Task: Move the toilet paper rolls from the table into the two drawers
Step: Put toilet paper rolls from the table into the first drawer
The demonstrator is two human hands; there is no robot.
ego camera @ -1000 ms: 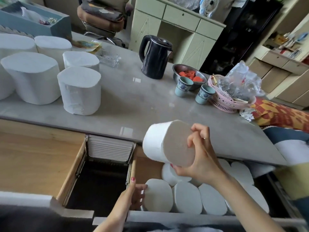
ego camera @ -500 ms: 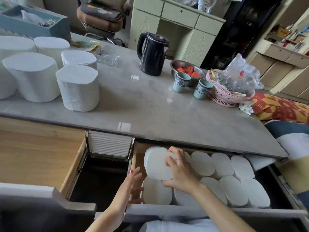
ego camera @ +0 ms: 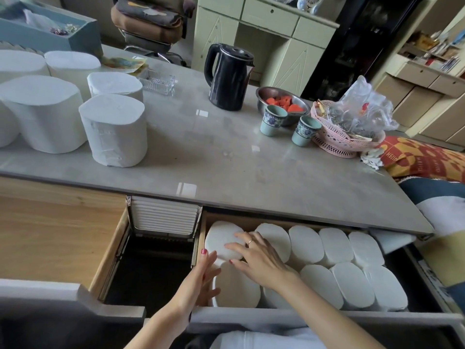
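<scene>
Several white toilet paper rolls (ego camera: 113, 129) stand on the left part of the grey table (ego camera: 226, 159). The right drawer (ego camera: 302, 321) is pulled out and packed with upright rolls in two rows. My right hand (ego camera: 256, 258) lies flat with spread fingers on top of the roll in the drawer's back left corner (ego camera: 221, 239). My left hand (ego camera: 201, 278) is at the drawer's left wall, fingers against the front left roll (ego camera: 236, 285). The left drawer (ego camera: 57, 235) is also pulled out, its wooden bottom bare.
A dark gap with a white ribbed panel (ego camera: 163, 215) lies between the drawers. On the table stand a black kettle (ego camera: 227, 76), a steel bowl (ego camera: 281, 102), two cups (ego camera: 273, 119), a pink basket (ego camera: 339, 137), a glass dish (ego camera: 157, 81) and a blue box (ego camera: 50, 34).
My right hand brought a roll down from above the table edge into the right drawer's back left corner and now rests flat on it. My left hand stayed at the drawer's left wall.
</scene>
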